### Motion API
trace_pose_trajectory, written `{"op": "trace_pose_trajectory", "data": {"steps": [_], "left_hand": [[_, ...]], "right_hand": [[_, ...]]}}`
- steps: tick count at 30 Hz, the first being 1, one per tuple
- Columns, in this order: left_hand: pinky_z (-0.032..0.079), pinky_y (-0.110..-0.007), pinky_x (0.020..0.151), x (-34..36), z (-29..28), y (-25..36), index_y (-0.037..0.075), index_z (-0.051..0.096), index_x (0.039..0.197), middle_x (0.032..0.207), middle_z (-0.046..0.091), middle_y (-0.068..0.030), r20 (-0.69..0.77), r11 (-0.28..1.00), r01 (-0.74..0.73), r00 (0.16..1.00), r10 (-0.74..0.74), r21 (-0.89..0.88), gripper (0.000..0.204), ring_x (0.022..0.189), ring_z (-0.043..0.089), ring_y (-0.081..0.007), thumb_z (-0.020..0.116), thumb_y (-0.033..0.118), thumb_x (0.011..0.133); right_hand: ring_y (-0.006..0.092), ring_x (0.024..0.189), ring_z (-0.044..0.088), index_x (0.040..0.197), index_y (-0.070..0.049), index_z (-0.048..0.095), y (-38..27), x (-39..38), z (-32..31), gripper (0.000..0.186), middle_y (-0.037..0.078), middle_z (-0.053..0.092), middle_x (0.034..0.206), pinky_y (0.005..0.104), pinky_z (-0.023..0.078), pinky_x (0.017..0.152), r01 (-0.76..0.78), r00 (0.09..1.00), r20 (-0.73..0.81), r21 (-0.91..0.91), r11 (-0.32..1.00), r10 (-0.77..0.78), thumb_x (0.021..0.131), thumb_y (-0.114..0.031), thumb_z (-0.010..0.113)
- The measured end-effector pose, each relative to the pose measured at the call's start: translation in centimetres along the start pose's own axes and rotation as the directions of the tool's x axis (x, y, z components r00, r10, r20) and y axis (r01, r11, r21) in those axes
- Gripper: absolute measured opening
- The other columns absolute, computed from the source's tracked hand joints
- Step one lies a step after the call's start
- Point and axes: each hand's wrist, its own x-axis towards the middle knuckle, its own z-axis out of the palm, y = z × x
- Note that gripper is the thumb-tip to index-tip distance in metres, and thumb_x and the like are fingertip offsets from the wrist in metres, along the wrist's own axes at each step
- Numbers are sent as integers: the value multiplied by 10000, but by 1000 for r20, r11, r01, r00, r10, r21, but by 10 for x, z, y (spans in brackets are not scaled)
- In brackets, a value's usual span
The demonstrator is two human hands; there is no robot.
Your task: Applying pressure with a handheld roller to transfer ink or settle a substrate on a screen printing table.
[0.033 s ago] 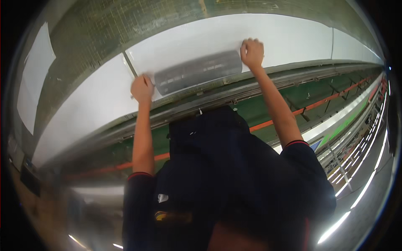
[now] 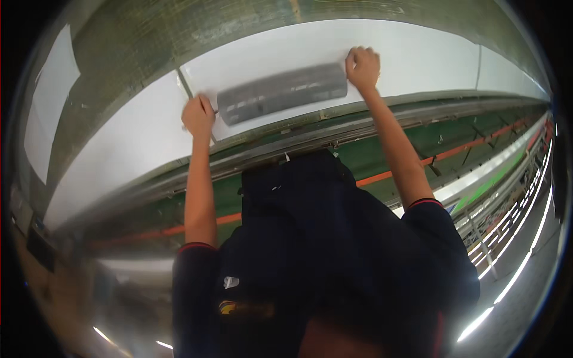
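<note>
A grey cylindrical roller (image 2: 282, 93) lies across a long white sheet (image 2: 418, 56), slightly slanted. My left hand (image 2: 199, 115) is closed at the roller's left end, around what looks like a thin handle. My right hand (image 2: 363, 68) is curled at the right end, with whatever it grips hidden by the fingers. A narrow gap or strip (image 2: 182, 82) crosses the white surface just behind my left hand.
An olive-green surface (image 2: 239, 33) lies beyond the white sheet, with another white sheet (image 2: 49, 98) at the left. A metal rail (image 2: 412, 108) runs along the near edge, above green and orange (image 2: 382, 178) structures. Long tables and bright light strips recede at the right.
Both hands and the roller have moved slightly farther away from my body, up the white sheet. The right hand has also shifted a little to the right, the left a little to the left.
</note>
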Motion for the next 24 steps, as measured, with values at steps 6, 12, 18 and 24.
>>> {"op": "trace_pose_trajectory", "data": {"steps": [6, 12, 18, 24], "left_hand": [[536, -500, 815, 188, -7, -14, 114, 763, 917, 990, 765, -166, 12, 975, 210, 977, -211, 72, 451, 950, 709, -404, 436, 383, 1072], [522, -513, 867, 278, 14, -7, 124, 762, 939, 958, 763, -171, 139, 992, 128, 982, -127, 3, 577, 977, 704, -423, 341, 493, 1076], [535, -516, 744, 188, -2, 18, 75, 755, 868, 854, 744, -186, -81, 974, 200, 974, -209, -104, 474, 832, 701, -438, 489, 431, 1034], [492, -527, 639, 37, 5, 15, 70, 681, 774, 753, 676, -170, -173, 977, 208, 965, -197, 49, 414, 723, 659, -411, 519, 364, 1017]], "right_hand": [[359, 859, 647, 849, -46, 711, -3, 181, 31, 262, 115, 710, 802, 484, 488, 830, 24, 996, -82, 63, 998, -19, 916, -292, 650], [437, 946, 708, 935, -4, 766, 6, 254, 55, 354, 233, 737, 841, 561, 502, 990, 43, 979, -189, -185, 982, -79, 941, -320, 607], [405, 838, 697, 888, -35, 695, 13, 183, 37, 352, 177, 712, 780, 524, 520, 845, -62, 996, 70, 39, 997, 59, 912, -378, 622], [410, 752, 685, 841, -58, 676, -13, 51, 11, 323, 185, 693, 745, 533, 529, 722, -216, 967, 148, 33, 976, 209, 921, -359, 590]]}}
